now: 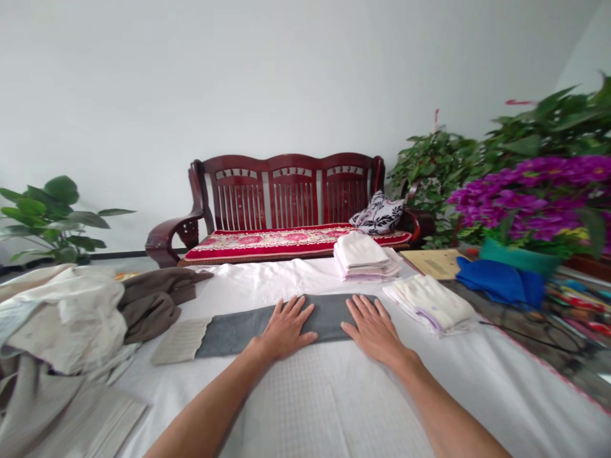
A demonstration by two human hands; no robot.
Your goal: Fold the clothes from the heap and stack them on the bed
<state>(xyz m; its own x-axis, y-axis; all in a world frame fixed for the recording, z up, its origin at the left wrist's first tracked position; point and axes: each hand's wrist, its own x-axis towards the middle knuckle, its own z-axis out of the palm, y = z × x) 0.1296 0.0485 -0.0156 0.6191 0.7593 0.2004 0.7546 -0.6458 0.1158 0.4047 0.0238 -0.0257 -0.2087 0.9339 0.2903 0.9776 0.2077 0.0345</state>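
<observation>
— In the middle of the table [334, 394], near its far edge, what do the two hands do?

— Both lie flat, palms down, on a grey towel [229, 331]. The towel is folded into a long narrow strip that runs from left to right on the white cover. The left hand [286, 327] rests near the middle of the strip and the right hand [372, 327] on its right end.

— And the fingers, how are they?

— The fingers [298, 308] of the left hand are stretched out and a little spread, pointing away from the person. Those of the right hand are the same, with the thumb out to the side. Nothing is pinched or gripped; they only press on the cloth.

— What lies around the towel?

— At its left end there is a beige ribbed part [181, 340]; I cannot tell if it belongs to the towel or is another cloth. Beside it lies a brown cloth [153, 299], and a loose pile of pale cloths [67, 318] fills the left edge. Toward the far right there are two stacks of folded pale towels, one [365, 254] at the far edge and one [432, 302] just right of the right hand. A blue cloth [501, 283] is further right.

— What is hard to see?

— The right hand covers the right end of the strip. The right edge of the table is blurred, and the small colourful things there cannot be made out. The pile at the left is cut off by the picture's border.
</observation>
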